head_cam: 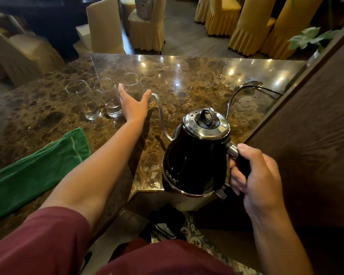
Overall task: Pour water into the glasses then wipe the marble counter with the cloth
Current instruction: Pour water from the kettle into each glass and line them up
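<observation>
the maroon sleeve fills the bottom of the view, nearest the camera, and from it the left forearm runs forward across the marble counter.

the right hand is curled tight round the black handle of the gooseneck kettle, thumb on top near the metal collar. the kettle looks lifted just off the near corner of the counter and close to upright; its thin spout curves away to the left, with the tip right beside the left thumb. no water is running from it.

the left hand is wide open, fingers straight and thumb spread, reaching round the nearer side of the right glass. whether the palm actually touches the glass i cannot tell; it hides the lower part, so i cannot say whether that one holds water.

to its left stand the middle glass and the left glass, close together in a row, each with a little water at the bottom. so the pouring seems part done: two glasses have had some, and the third is likely the one in hand, steadied or about to be steadied.

the wiping has not begun, by the look of it. the green cloth lies folded on the counter's near left, under the left forearm and untouched by either hand. there is a wet patch on the marble at the far right, beside a spoon, which the cloth will have to take up.
</observation>
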Available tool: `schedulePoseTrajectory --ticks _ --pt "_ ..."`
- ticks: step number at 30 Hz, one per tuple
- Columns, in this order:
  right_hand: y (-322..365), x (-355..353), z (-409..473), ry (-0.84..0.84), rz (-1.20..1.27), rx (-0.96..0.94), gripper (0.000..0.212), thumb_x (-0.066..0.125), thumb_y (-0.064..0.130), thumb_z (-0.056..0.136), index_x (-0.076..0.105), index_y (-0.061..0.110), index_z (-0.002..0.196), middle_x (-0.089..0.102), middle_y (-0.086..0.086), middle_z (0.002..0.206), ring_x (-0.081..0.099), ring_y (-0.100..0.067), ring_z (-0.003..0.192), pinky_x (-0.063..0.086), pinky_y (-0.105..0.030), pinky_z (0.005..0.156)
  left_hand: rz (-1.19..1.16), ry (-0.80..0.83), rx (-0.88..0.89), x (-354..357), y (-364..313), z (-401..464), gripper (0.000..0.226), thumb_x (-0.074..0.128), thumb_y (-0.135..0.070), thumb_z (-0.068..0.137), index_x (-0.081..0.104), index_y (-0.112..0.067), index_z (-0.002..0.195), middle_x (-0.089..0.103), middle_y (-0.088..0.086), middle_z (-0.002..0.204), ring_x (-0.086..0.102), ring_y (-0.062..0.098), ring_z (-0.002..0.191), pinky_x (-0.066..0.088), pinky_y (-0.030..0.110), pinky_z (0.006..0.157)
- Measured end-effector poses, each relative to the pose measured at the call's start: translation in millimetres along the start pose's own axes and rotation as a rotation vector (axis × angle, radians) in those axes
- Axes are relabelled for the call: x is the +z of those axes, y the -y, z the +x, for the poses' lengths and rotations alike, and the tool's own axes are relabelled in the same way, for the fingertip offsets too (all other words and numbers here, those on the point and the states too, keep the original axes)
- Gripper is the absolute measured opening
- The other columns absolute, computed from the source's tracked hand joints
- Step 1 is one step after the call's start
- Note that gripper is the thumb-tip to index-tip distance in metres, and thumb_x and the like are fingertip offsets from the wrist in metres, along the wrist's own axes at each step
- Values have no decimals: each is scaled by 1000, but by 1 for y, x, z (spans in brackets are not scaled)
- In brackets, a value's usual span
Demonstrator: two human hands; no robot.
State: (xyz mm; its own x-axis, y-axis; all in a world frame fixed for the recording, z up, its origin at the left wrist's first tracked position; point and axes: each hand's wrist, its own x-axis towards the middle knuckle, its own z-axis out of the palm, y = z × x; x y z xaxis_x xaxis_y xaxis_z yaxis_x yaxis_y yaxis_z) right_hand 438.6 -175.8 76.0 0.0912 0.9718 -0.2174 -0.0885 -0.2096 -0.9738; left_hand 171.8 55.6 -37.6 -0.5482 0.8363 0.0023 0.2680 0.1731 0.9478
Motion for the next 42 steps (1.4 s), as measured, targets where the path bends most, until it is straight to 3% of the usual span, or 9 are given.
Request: schedulePoseTrajectory --ticks 3,7,12,16,22,31,36,42 --pt "-2 -1 0 0 12 -19 43 50 33 104 58 7 71 34 1 45 27 -16 39 17 -35 45 -1 -4 -4 1 1 6 94 75 -40 91 18 -15 160 42 8 154 40 23 142 35 38 116" --pt "-2 -1 3 8 15 -29 43 53 39 97 59 7 70 33 -1 44 26 -17 38 17 -35 43 117 19 10 -4 0 20 67 75 -34 92 40 -12 143 54 3 127 56 19 119 47 29 98" --pt "-2 2 6 0 34 -21 43 51 33 103 59 8 70 32 -1 45 26 -16 38 18 -31 43 229 81 104 -14 -2 20 59 80 -36 87 48 -9 130 64 5 115 62 18 104 45 25 84" --pt "2 3 11 29 46 -37 41 53 39 97 59 9 70 33 0 45 26 -17 39 21 -28 41 242 137 223 -32 -2 -2 58 81 -42 85 52 -10 124 69 3 109 65 14 98 48 22 82" --pt "2 2 17 23 17 -33 42 50 33 104 59 8 71 32 -1 46 26 -17 39 19 -32 43 213 270 317 -67 -1 -48 56 88 -39 77 55 -19 117 72 -5 99 71 7 91 55 18 83" --pt "2 4 16 57 12 -12 43 51 34 103 60 14 66 34 0 46 28 -15 38 22 -28 42 108 288 290 -94 24 -88 61 90 -44 71 57 -22 118 73 -3 106 72 10 99 61 39 91" --pt "3 6 13 64 22 -6 45 51 34 104 61 18 62 36 3 44 30 -14 38 22 -26 41 111 280 295 -98 28 -97 63 91 -40 71 57 -22 120 70 -10 107 70 6 102 60 40 93" --pt "3 6 11 26 1 -36 45 56 31 100 62 21 57 41 1 48 34 -12 39 25 -24 40 118 304 307 -96 31 -105 61 91 -33 74 56 -19 122 71 -6 112 71 8 102 59 41 96"
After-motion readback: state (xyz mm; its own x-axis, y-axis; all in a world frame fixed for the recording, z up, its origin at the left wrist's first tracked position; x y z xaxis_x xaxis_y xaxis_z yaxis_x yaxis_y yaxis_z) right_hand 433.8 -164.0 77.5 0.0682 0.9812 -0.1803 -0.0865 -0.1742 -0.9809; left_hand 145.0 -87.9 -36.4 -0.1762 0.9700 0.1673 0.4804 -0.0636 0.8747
